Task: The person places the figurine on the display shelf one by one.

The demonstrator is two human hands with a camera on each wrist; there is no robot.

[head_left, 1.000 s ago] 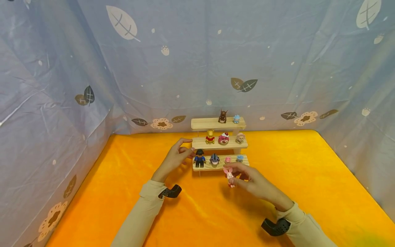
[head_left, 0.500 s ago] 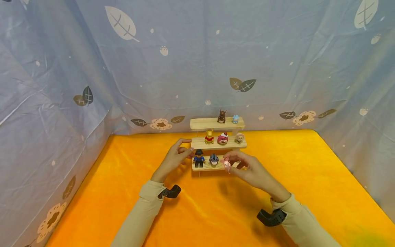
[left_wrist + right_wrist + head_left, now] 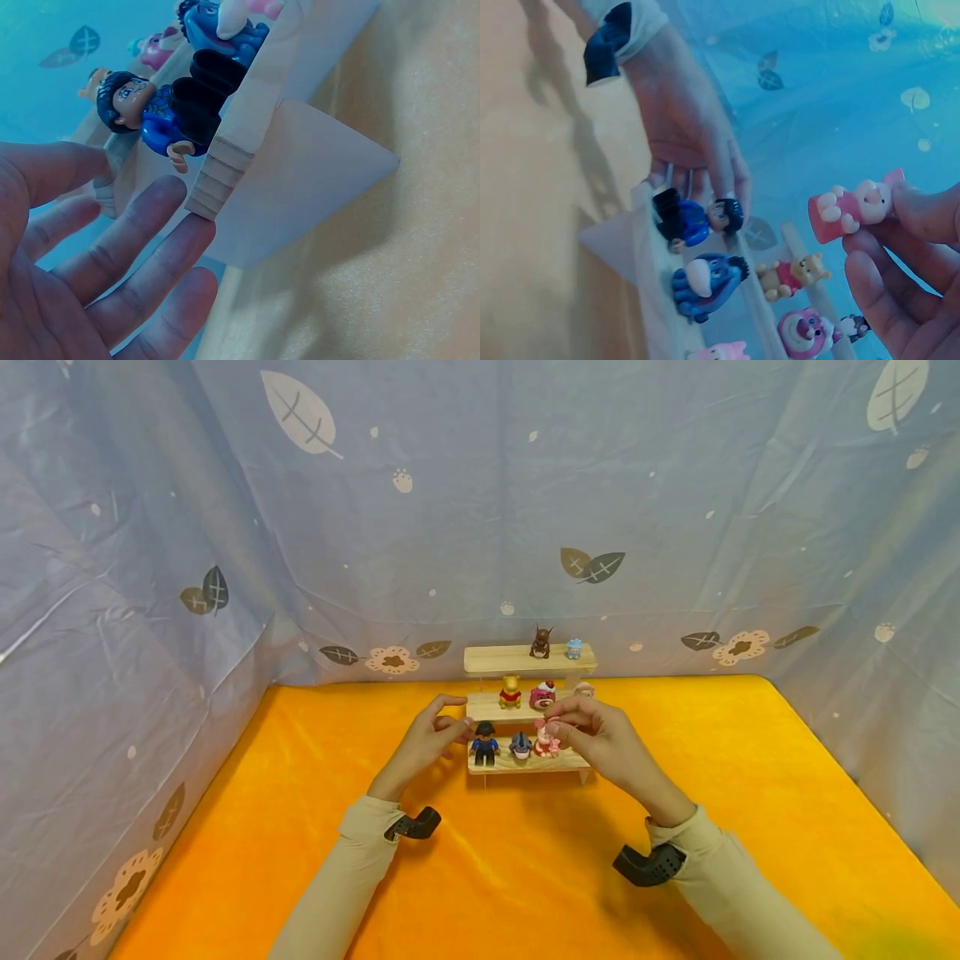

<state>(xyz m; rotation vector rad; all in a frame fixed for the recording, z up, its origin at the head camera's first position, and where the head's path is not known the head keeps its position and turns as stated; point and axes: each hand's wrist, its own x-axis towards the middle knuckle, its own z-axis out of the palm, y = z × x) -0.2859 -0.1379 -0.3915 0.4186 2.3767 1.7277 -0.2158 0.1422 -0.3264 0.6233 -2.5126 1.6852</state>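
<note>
My right hand [image 3: 607,743] pinches a pink piglet figurine [image 3: 851,206] between thumb and fingertips, in front of the three-tier wooden display shelf [image 3: 495,658]. In the head view it overlaps the bottom tier, beside a small pink figure [image 3: 718,352]. My left hand [image 3: 426,745] is at the shelf's left end, fingers extended; in the left wrist view a fingertip [image 3: 199,225] meets the bottom board's end. A toy figure in blue and black [image 3: 484,745] and a blue-grey donkey figurine [image 3: 521,746] stand on that tier. My right hand hides the tier's right end.
The middle tier carries a yellow bear in red [image 3: 510,692], a pink bear with a white-and-red hat [image 3: 542,695] and a half-hidden beige figure [image 3: 584,691]. On top are a brown figure [image 3: 541,643] and a light blue one [image 3: 573,648]. Patterned curtain [image 3: 450,527] hangs behind.
My right hand has carried the piglet figurine from in front of the shelf up and forward over the bottom tier. The left hand has stayed at the shelf's left end.
</note>
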